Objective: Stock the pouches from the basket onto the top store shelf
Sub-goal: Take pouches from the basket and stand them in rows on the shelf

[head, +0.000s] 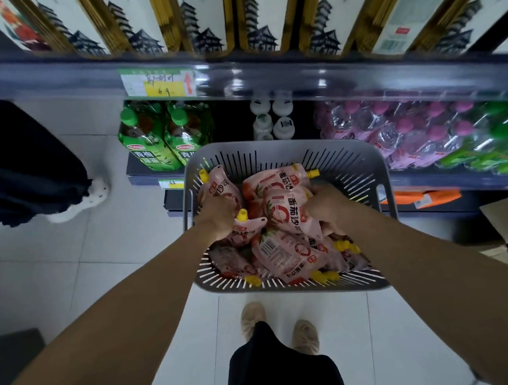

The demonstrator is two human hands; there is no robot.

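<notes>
Hands (217, 215) among basket's (276, 147) pouches (285, 252)

Shop: price-tagged shelf (264, 74), bottled drinks (157, 136).

One grey basket (366, 160); in it a heap of pink pouches (280, 254), about eight showing, the lower ones too overlapped to count; two hands, the left hand (219, 217) and right hand (327, 206), both down among them; two green tea bottles (145, 138) at the lower shelf's left end; four white bottles (272, 117) beside them; two beige shoes (305, 335).
</notes>
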